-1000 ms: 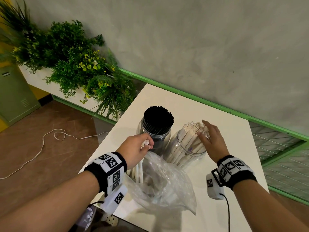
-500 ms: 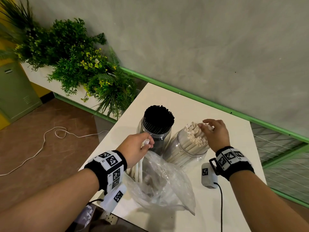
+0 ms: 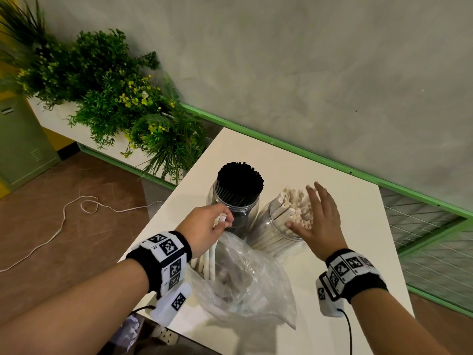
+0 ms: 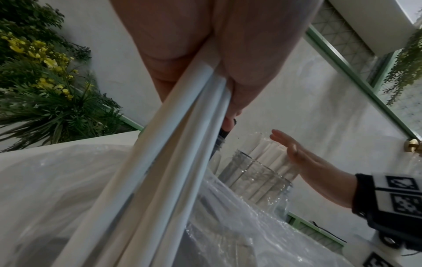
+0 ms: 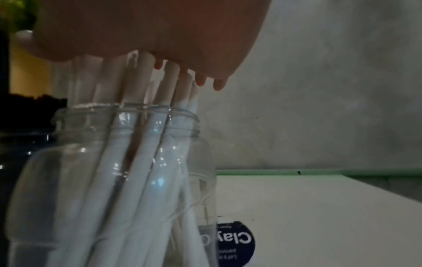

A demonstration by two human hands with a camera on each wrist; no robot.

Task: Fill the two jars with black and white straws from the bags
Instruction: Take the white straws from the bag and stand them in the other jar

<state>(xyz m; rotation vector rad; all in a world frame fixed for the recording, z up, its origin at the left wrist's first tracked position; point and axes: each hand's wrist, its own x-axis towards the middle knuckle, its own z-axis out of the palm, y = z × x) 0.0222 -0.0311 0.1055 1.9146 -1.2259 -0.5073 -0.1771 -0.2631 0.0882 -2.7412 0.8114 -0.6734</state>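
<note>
Two clear jars stand side by side on the white table. The left jar is packed with black straws. The right jar holds white straws that lean to the right. My right hand lies flat, fingers straight, on the tops of those straws. My left hand grips a few white straws that reach down into a crumpled clear plastic bag at the table's near edge.
A planter box of green plants with yellow flowers stands left of the table. A white cord lies on the brown floor. A grey wall with a green ledge runs behind the table. A power strip sits below the near edge.
My right hand went from curled fingers on the white straw tops to a flat, spread palm over them. The left hand stayed put with its straws.
</note>
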